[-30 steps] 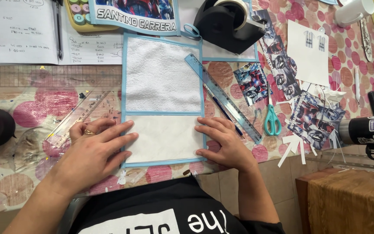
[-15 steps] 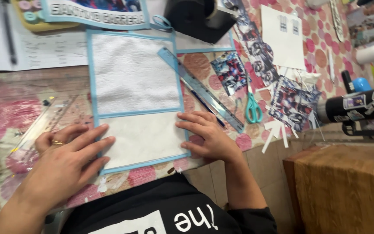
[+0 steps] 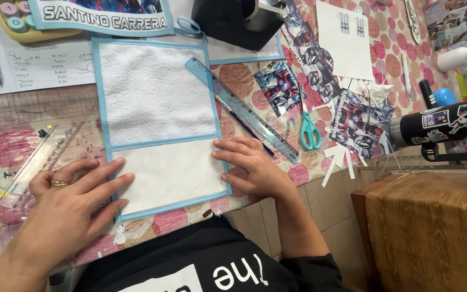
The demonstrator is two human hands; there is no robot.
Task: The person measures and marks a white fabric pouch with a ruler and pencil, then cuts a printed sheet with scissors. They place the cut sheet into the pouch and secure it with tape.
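Both hands press flat on a white towel w/ blue trim (image 3: 155, 103), lying in the middle of the table (image 3: 6, 146). Left hand (image 3: 68, 208) has fingers open, spread over the left edge. Right hand (image 3: 252, 165) has fingers open, flat on the right edge. A blue ruler (image 3: 241, 108) & teal scissors (image 3: 309, 132) lie just beside it on the right.

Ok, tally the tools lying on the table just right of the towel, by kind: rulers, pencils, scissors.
Blue ruler: 1
Blue pencil: 1
Teal-handled scissors: 1
Total: 3
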